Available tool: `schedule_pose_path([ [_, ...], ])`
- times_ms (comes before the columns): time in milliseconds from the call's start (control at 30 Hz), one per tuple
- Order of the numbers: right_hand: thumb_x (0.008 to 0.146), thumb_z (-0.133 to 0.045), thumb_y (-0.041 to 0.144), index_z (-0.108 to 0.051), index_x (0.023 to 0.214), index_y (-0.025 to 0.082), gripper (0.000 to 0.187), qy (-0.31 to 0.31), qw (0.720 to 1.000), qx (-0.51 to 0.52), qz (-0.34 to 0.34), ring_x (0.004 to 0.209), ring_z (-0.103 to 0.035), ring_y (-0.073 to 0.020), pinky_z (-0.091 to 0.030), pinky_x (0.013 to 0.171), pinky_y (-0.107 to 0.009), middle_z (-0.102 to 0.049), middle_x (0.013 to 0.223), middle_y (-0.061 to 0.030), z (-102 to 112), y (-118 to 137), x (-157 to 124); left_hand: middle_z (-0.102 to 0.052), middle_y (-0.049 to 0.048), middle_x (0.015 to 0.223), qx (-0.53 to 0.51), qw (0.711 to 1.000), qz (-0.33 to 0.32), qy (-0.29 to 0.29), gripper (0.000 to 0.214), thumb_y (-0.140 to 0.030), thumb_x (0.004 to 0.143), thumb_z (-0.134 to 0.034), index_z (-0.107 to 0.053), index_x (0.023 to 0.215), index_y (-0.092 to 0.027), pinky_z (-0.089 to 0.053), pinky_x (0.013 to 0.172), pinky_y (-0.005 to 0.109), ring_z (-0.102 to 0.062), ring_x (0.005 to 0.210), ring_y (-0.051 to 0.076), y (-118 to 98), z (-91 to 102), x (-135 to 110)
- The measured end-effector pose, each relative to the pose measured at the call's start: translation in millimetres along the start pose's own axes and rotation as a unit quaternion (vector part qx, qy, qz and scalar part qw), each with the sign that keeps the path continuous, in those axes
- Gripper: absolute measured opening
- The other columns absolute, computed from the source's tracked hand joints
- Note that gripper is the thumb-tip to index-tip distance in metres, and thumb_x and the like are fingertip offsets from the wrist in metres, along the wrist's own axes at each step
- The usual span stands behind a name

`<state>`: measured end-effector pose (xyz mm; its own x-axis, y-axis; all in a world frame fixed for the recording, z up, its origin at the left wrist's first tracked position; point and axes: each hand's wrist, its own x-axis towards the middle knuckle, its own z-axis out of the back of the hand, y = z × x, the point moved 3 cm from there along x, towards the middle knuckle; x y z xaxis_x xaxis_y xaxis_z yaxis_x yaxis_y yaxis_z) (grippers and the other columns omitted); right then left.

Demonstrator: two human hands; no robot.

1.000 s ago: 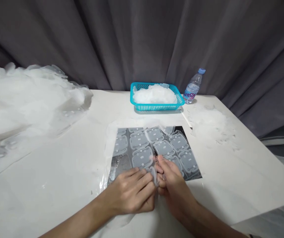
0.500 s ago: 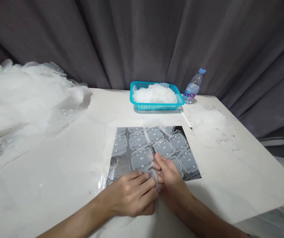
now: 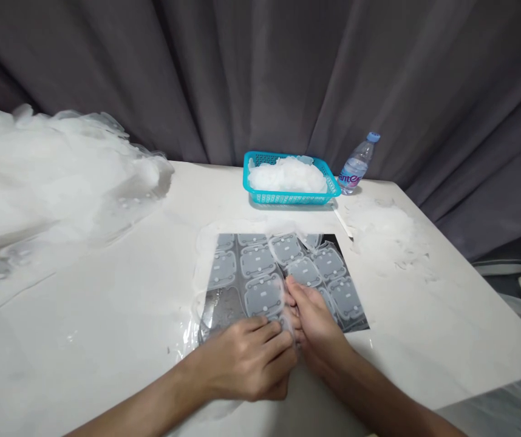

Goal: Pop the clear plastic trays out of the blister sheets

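A translucent plastic sheet [image 3: 263, 294] with rows of rounded-rectangle pieces lies over a dark rectangular mat [image 3: 224, 306]. My left hand [image 3: 255, 358] is closed over the sheet's near part, its fingers curled round the edge. Beside it, my right hand [image 3: 317, 321] pinches the sheet between thumb and fingers, close to the left fingertips. Part of the sheet between the two hands is lifted, and my fingers hide some of its edge.
A blue basket [image 3: 292, 198] holding white translucent pieces [image 3: 288, 176] stands at the back, with a water bottle [image 3: 356, 167] beside it. A big heap of translucent sheets [image 3: 60, 176] covers the left side. Scraps [image 3: 392, 230] lie on the right of the white table [image 3: 452, 340].
The view has shifted slightly. My left hand has moved a little right and down, still gripping the sheet; my right hand stays close to the same place.
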<state>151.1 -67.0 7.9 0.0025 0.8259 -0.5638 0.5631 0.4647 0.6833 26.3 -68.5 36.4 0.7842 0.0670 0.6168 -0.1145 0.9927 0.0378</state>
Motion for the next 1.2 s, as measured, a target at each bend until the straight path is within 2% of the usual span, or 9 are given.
schedule_pose_path([
  [500,0.053,-0.09,0.074,-0.038,0.067,0.023,0.074,-0.002,1.0,-0.021,0.022,0.04,-0.011,0.0003,-0.006,0.035,-0.015,-0.027,0.045,0.0167,-3.9,5.3,4.5,-0.054,-0.0019,0.064,-0.01,1.0,0.01,-0.013,0.018,-0.009,0.079,-0.058,-0.051,0.07,-0.022,-0.038,0.05,0.03,-0.049,0.055,0.014,-5.3,-1.2,-0.5],
  [633,0.055,-0.092,0.07,-0.04,0.069,0.023,0.072,-0.011,1.0,-0.013,0.024,0.041,-0.011,-0.0003,-0.004,0.037,-0.016,-0.025,0.048,0.0169,-3.4,4.4,4.1,-0.054,-0.0013,0.063,-0.071,0.997,0.03,-0.005,0.015,-0.024,0.09,-0.054,-0.052,0.075,-0.022,-0.038,0.05,0.031,-0.051,0.056,0.016,11.9,9.4,3.8],
  [700,0.053,-0.091,0.073,-0.041,0.07,0.022,0.073,-0.021,1.0,-0.017,0.014,0.042,-0.012,-0.0003,-0.004,0.037,-0.016,-0.026,0.05,0.0167,-3.0,4.3,2.3,-0.058,0.0003,0.068,-0.049,0.993,0.107,0.001,0.021,-0.03,0.098,-0.049,-0.052,0.079,-0.022,-0.04,0.055,0.031,-0.054,0.06,0.017,39.8,20.6,1.1],
  [733,0.051,-0.091,0.074,-0.041,0.071,0.022,0.074,-0.026,0.999,-0.019,0.012,0.042,-0.013,-0.0003,-0.005,0.037,-0.016,-0.027,0.051,0.0165,-2.5,4.5,1.3,-0.062,0.0028,0.077,0.005,0.977,0.212,0.014,0.02,-0.03,0.102,-0.047,-0.054,0.085,-0.021,-0.045,0.062,0.03,-0.059,0.066,0.018,60.2,26.1,-4.3],
  [767,0.049,-0.091,0.074,-0.042,0.072,0.022,0.076,-0.029,0.999,-0.019,0.011,0.043,-0.014,-0.0002,-0.006,0.037,-0.016,-0.029,0.052,0.0162,-2.1,4.7,0.4,-0.065,0.0061,0.084,0.081,0.944,0.318,0.03,0.022,-0.035,0.104,-0.047,-0.057,0.092,-0.02,-0.046,0.067,0.032,-0.061,0.073,0.021,80.7,32.0,-12.6],
  [833,0.047,-0.092,0.075,-0.042,0.073,0.022,0.077,-0.026,0.999,-0.018,0.005,0.044,-0.015,-0.0002,-0.008,0.037,-0.015,-0.03,0.054,0.0161,-1.2,4.6,-0.4,-0.066,0.0164,0.095,0.202,0.877,0.427,0.085,0.041,-0.053,0.102,-0.046,-0.06,0.099,-0.015,-0.049,0.077,0.042,-0.064,0.09,0.033,112.9,39.7,-31.2],
  [933,0.047,-0.091,0.075,-0.041,0.072,0.022,0.078,-0.009,1.0,-0.02,-0.008,0.044,-0.013,-0.0003,-0.007,0.036,-0.015,-0.028,0.054,0.0162,-1.0,3.9,0.1,-0.066,0.022,0.098,0.212,0.814,0.517,0.155,0.062,-0.07,0.096,-0.047,-0.06,0.104,-0.01,-0.05,0.085,0.048,-0.064,0.1,0.041,140.9,39.3,-55.1],
  [1133,0.044,-0.093,0.075,-0.043,0.075,0.022,0.079,-0.025,0.999,-0.019,-0.009,0.044,-0.013,-0.0001,-0.009,0.033,-0.014,-0.034,0.058,0.015,-3.2,5.6,-0.8,-0.072,0.0139,0.087,0.075,0.759,0.616,0.198,0.06,-0.077,0.09,-0.053,-0.059,0.096,-0.018,-0.052,0.072,0.039,-0.07,0.086,0.036,145.9,31.1,-58.0],
  [1200,0.047,-0.092,0.075,-0.044,0.076,0.022,0.077,-0.023,0.999,-0.023,-0.005,0.044,-0.013,-0.0004,-0.01,0.032,-0.014,-0.033,0.058,0.0148,-3.6,5.6,-1.4,-0.072,0.0124,0.088,0.021,0.767,0.612,0.191,0.052,-0.071,0.093,-0.05,-0.06,0.088,-0.021,-0.053,0.08,0.042,-0.07,0.096,0.037,144.1,29.3,-54.6],
])
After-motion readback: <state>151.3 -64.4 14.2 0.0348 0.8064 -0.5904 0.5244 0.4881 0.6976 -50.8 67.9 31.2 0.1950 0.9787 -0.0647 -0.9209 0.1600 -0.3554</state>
